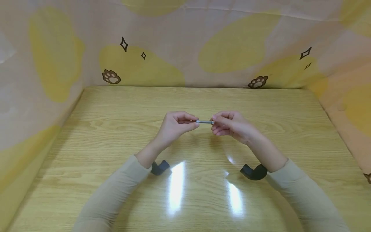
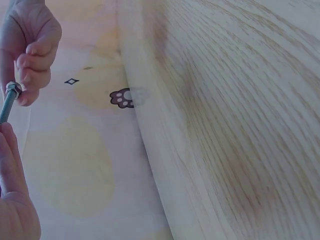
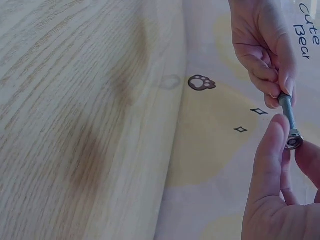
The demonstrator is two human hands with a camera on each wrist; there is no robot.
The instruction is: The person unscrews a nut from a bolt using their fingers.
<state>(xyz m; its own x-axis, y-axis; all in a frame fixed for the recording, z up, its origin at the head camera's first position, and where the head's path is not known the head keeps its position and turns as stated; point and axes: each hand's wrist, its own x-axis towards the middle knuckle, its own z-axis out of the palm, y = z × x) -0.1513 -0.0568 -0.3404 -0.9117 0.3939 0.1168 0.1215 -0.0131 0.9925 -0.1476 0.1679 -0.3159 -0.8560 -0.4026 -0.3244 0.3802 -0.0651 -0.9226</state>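
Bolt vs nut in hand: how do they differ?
Shape: the bolt is a long, thin rod; the nut is short and ring-like.
Surface: the bolt shows threads along its outside; the nut has a smooth-looking rim.
Grip: the left hand pinches the bolt at one end; the right hand has its fingertips at the nut, on the other end.
Shared: both look like silvery metal.

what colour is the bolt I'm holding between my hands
The threaded bolt is silvery grey, seen best in the right wrist view.
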